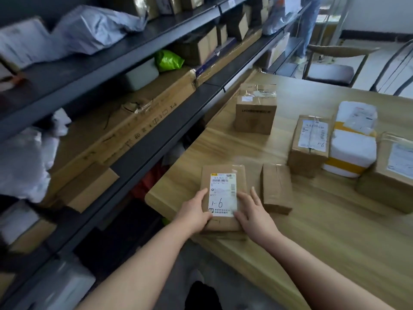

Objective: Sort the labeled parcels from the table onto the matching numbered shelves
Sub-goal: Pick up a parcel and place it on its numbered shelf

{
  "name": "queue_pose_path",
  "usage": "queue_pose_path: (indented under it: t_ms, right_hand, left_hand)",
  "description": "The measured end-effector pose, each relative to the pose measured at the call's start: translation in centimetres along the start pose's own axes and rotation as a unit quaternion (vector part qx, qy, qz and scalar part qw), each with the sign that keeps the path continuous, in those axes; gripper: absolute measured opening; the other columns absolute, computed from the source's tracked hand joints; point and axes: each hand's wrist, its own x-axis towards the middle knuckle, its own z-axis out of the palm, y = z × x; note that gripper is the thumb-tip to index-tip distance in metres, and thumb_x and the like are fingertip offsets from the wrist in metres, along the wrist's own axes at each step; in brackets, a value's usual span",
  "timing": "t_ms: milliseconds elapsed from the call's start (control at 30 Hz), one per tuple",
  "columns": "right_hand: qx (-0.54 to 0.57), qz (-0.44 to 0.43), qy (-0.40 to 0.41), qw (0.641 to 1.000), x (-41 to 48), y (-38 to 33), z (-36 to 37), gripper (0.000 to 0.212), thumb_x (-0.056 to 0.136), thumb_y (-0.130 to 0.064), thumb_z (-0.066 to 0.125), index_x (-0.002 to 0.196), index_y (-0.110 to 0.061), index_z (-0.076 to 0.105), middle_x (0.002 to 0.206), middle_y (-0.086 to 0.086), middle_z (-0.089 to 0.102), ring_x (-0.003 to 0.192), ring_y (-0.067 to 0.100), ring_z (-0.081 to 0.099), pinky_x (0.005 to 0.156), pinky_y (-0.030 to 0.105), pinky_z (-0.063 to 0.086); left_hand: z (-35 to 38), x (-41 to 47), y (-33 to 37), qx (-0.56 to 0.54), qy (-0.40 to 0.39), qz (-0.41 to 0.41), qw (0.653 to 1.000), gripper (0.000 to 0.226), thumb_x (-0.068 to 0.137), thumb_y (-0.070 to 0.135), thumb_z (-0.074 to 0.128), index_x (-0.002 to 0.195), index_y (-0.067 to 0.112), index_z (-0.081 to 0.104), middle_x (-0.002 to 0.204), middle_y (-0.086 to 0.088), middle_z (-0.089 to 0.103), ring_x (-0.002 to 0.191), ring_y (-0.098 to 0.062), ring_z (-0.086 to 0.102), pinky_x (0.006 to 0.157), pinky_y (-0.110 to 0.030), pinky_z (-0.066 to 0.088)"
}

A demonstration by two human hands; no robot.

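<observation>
A flat brown parcel (223, 175) with a white label hand-marked "1-6" lies at the near left corner of the wooden table (335, 231). My left hand (194, 214) grips its left edge, thumb on top. My right hand (252, 211) holds its right edge, fingers spread over the label's corner. A small plain brown box (277, 189) lies just right of it. Farther back stand a cube-shaped box (254, 108), a labelled box (310, 144), a white and yellow bag parcel (353, 142) and another labelled box (391, 173) at the right edge.
Dark metal shelves (156, 121) run along the left, close to the table, loaded with grey bags, cardboard boxes, a long flat carton (125, 128) and a green bag (168, 60). A chair (335, 61) and a standing person's legs (309, 25) are behind the table.
</observation>
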Motion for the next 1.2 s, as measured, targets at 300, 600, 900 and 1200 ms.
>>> queue_pose_path:
  t_ms: [300, 600, 900, 1200]
  right_hand:
    - [0.009, 0.009, 0.0, 1.0, 0.0, 0.3, 0.6, 0.06, 0.097, -0.035, 0.049, 0.151, -0.031, 0.022, 0.155, -0.001, 0.029, 0.144, 0.015, 0.023, 0.107, 0.033, 0.033]
    - [0.018, -0.01, -0.012, 1.0, -1.8, 0.3, 1.1, 0.06, 0.097, -0.033, 0.048, 0.15, -0.036, 0.02, 0.156, -0.009, 0.027, 0.143, 0.011, 0.023, 0.107, 0.033, 0.032]
    - [-0.035, -0.116, -0.149, 0.981, -7.7, -6.2, 7.9, 0.07, 0.092, -0.038, 0.057, 0.15, -0.039, 0.018, 0.156, -0.012, 0.025, 0.141, 0.011, 0.029, 0.1, 0.027, 0.036]
    - [-0.094, -0.296, -0.315, 0.897, -19.1, -19.2, 20.9, 0.067, 0.09, -0.038, 0.052, 0.146, -0.047, 0.017, 0.159, -0.009, 0.018, 0.144, 0.004, 0.016, 0.094, 0.023, 0.036]
  left_hand:
    - [1.2, 0.2, -0.2, -0.203, -0.023, -0.033, 0.978, 0.081, 0.091, 0.005, 0.06, 0.151, 0.043, 0.021, 0.146, 0.004, 0.044, 0.117, -0.011, 0.048, 0.105, -0.031, 0.041]
    - [3.4, -2.1, -1.8, -0.184, 0.025, -0.035, 0.982, 0.072, 0.096, 0.02, 0.053, 0.147, 0.054, 0.016, 0.147, 0.002, 0.045, 0.126, -0.017, 0.048, 0.098, -0.026, 0.04]
    - [2.4, -12.7, -12.5, -0.22, 0.083, -0.15, 0.96, 0.076, 0.097, 0.024, 0.055, 0.146, 0.057, 0.008, 0.147, 0.003, 0.046, 0.125, -0.019, 0.051, 0.095, -0.029, 0.043]
    - [1.3, -33.1, -27.9, -0.355, 0.222, -0.268, 0.868, 0.076, 0.096, 0.016, 0.056, 0.151, 0.044, 0.014, 0.153, 0.002, 0.038, 0.123, -0.015, 0.05, 0.099, -0.027, 0.042]
